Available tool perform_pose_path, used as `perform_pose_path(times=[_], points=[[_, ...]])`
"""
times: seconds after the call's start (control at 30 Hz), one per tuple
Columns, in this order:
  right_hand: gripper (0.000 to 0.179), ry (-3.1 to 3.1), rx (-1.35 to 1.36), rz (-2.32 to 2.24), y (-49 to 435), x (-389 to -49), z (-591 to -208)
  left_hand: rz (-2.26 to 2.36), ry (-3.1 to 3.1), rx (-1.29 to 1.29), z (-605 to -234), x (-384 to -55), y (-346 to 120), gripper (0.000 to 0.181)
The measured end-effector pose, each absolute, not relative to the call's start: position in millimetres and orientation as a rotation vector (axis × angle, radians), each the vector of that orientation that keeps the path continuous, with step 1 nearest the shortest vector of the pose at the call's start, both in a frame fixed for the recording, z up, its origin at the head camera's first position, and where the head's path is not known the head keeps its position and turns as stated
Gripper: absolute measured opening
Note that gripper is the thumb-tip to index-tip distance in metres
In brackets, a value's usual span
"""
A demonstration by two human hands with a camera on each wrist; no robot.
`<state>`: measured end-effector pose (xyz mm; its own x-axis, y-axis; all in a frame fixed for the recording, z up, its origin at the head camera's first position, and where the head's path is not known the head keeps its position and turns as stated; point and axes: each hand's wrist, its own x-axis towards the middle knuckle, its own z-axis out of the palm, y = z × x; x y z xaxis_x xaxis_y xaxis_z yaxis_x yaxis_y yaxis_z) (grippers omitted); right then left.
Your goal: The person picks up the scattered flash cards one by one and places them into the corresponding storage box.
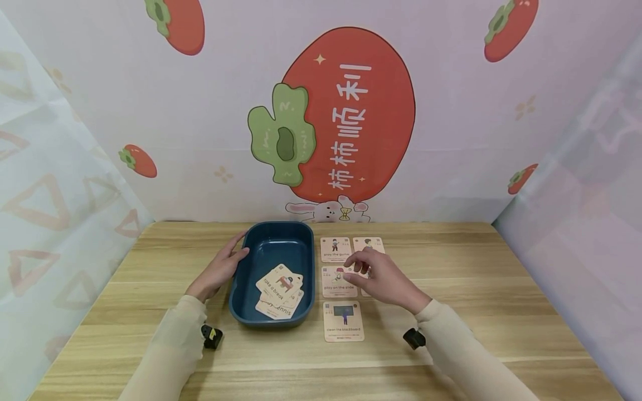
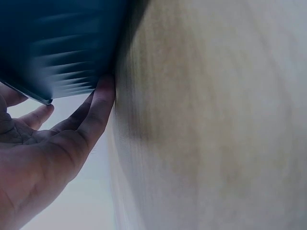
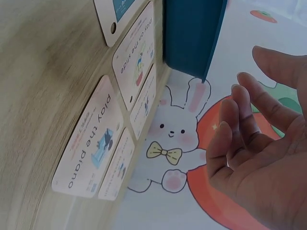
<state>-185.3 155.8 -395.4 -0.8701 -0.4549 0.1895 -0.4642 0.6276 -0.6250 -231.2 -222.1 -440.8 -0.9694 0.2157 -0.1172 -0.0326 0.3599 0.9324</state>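
My left hand (image 1: 220, 269) rests against the left side of the dark blue bin (image 1: 237, 312), thumb at the rim; its fingers (image 2: 98, 108) lie nearly straight along the outer wall. Inside the bin is a loose pile of picture cards, "take a break" (image 1: 277, 284) on top and a partly covered tennis card (image 1: 281, 310) below. My right hand (image 1: 383, 277) hovers above cards right of the bin, fingers loosely bent, holding nothing. Those cards include "play the guitar" (image 1: 335, 250), "play on the slide" (image 1: 337, 284), "clean the blackboard" (image 1: 343, 323) and "play the piano" (image 3: 93, 143), largely hidden by the hand in the head view.
A wooden table (image 1: 441, 362) carries the bin and cards. Printed cloth walls (image 1: 441, 111) with persimmons and a rabbit enclose it at the back and both sides. Another card (image 1: 368, 243) with a figure lies right of the guitar card. Small black devices (image 1: 212, 336) sit at both wrists.
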Motion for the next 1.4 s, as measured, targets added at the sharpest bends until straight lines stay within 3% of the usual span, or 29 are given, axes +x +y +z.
perform_pose_path(times=[0.9, 1.4], points=[[0.016, -2.895, 0.826, 1.116, 173.3, -173.1, -424.1, 1.653, 2.402, 0.17, -440.6, -230.5, -222.1, 0.062], [0.038, -3.02, 0.896, 0.985, 173.2, -162.1, -435.7, 1.657, 2.401, 0.177, -441.4, -230.5, -222.5, 0.062]])
